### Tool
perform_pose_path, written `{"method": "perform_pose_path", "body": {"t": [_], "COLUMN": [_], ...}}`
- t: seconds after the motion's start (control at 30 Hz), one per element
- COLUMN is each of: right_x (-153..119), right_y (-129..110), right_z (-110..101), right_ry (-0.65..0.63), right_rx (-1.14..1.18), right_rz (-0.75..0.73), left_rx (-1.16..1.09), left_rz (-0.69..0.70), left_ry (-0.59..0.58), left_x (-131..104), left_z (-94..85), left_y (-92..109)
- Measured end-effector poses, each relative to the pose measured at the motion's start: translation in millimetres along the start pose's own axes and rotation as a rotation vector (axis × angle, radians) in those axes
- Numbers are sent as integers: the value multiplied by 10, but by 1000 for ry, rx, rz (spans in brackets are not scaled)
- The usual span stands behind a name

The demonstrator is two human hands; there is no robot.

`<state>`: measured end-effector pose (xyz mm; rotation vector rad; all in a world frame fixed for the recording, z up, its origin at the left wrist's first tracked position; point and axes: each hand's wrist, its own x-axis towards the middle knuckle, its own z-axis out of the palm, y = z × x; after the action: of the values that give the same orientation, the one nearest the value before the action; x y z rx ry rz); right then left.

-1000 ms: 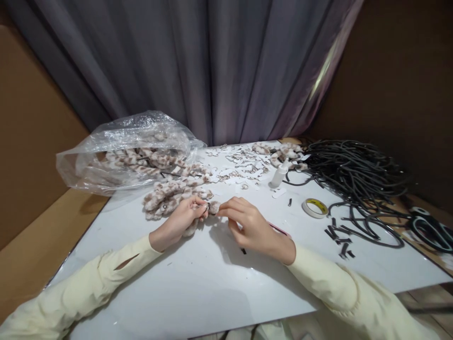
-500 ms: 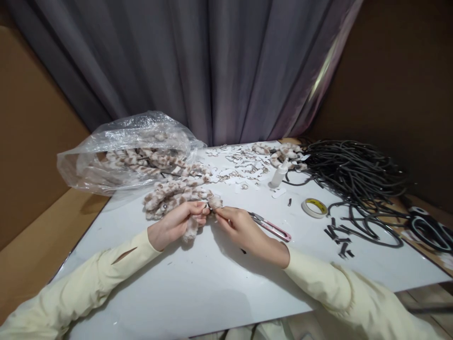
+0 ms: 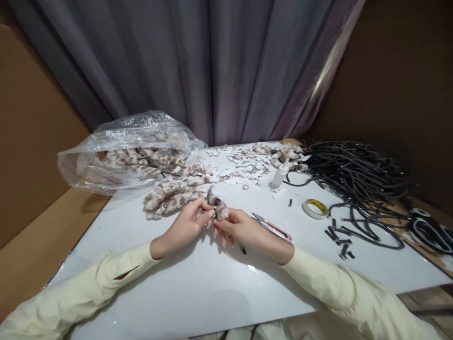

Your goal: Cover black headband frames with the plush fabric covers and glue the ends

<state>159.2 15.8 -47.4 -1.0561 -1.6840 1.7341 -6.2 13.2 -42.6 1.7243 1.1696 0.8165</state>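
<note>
Between both hands is a spotted plush strip (image 3: 222,211), pale with brown patches, with something dark at its end. My left hand (image 3: 187,224) pinches it between thumb and forefinger. From the other side, my right hand (image 3: 244,231) grips the same strip with thumb and forefinger, its other fingers hanging loosely below. Just behind the left hand lies a heap of similar fluffy strips (image 3: 163,196). Thread snips (image 3: 274,227) with pink handles rest on the table right of my right hand. The exact contact at the fingertips is partly hidden.
A clear plastic bag (image 3: 85,165) of plush strips stands at the back left. Metal rings and white tags (image 3: 244,165) are scattered behind. To the right are a small bottle (image 3: 279,175), a tape roll (image 3: 314,215), cut black pieces (image 3: 338,236) and a pile of black cords (image 3: 354,165).
My left hand has turned over, its back now facing up, and the plush end has shifted slightly right and down. My right hand's lower fingers have spread downward.
</note>
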Motion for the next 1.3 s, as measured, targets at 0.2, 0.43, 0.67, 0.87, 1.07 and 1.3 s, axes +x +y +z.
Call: {"method": "perform_pose_path", "body": {"t": [0.2,0.43,0.67,0.87,1.07,1.3], "right_x": [4,18,-5,-47,-106,-104], "right_y": [-2,38,18,44,-36,1], "right_z": [-30,-74,-117,-157,-170,-108], "right_ry": [41,60,55,102,105,154], "right_rx": [-22,31,-49,-222,-370,-724], "right_rz": [36,-3,-26,-138,-139,-259], "left_rx": [556,865,1052,1165,1125,1180], "left_rz": [676,1023,1088,1114,1017,1037], "left_ry": [112,176,106,148,146,95], "left_x": [-22,22,19,37,24,4], "left_z": [18,-64,-95,-124,-110,-95], "left_y": [-259,-285,-239,-220,-236,-273]}}
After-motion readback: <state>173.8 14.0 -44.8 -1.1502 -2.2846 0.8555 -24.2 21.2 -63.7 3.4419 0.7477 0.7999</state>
